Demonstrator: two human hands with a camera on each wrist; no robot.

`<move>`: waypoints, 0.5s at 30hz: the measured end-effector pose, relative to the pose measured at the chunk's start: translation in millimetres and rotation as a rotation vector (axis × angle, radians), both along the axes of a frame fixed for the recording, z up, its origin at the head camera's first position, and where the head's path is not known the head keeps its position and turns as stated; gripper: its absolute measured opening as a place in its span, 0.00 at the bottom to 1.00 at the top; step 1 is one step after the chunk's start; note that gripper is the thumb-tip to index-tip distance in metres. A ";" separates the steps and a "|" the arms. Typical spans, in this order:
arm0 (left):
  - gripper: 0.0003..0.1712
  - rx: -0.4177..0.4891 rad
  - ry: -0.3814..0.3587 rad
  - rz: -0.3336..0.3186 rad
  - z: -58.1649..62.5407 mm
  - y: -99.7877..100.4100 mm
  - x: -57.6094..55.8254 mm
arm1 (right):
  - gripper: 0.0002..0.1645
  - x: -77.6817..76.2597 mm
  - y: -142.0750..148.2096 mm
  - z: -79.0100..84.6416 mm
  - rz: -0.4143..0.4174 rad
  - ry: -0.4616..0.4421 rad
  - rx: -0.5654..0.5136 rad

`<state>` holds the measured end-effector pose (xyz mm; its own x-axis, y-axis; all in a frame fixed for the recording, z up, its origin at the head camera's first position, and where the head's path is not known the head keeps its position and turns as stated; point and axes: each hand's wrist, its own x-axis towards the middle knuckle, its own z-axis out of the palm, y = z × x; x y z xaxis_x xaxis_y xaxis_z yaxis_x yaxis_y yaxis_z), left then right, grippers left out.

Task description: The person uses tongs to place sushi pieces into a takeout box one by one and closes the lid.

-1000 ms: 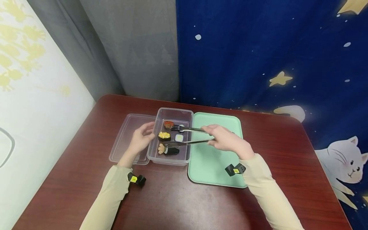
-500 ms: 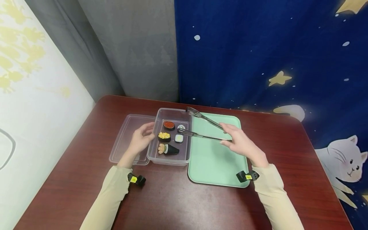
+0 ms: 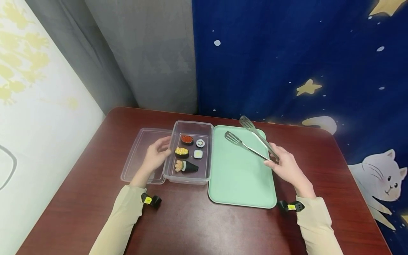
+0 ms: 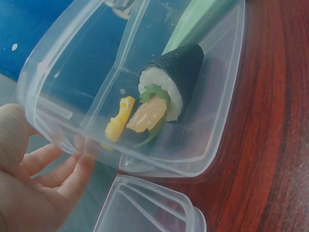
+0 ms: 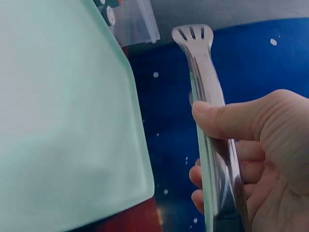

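Note:
My right hand [image 3: 285,166] holds metal tongs [image 3: 253,150] by the handle end, thumb on one side and fingers on the other. The tongs' arms are spread apart over the far part of the mint-green tray [image 3: 242,180], with nothing between the slotted tips. My left hand [image 3: 156,154] rests its fingertips against the left side wall of a clear plastic container [image 4: 227,104]. Inside lie several sushi pieces: a cone hand roll [image 3: 188,166], a corn-topped piece [image 3: 181,152], a roe-topped piece [image 3: 187,140], a round roll [image 3: 200,143] and a squarish roll [image 3: 198,154].
A clear lid [image 3: 135,156] lies left of the container, partly under my left hand. The container stands against the tray's left edge on a reddish-brown table [image 3: 191,226]. Grey and blue curtains [image 3: 255,63] hang behind the far table edge.
My right hand has drawn the tongs out of the container and moved them right, over the tray and its far edge. The sushi pieces stay inside. My left hand has kept its place.

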<state>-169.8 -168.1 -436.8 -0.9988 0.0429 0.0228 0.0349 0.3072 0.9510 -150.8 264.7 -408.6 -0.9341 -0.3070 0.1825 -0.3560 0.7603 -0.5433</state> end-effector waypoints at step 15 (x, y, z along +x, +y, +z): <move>0.29 -0.035 0.020 0.021 -16.1 -3.7 -4.7 | 0.36 22.4 21.2 -21.0 -0.389 -0.034 0.001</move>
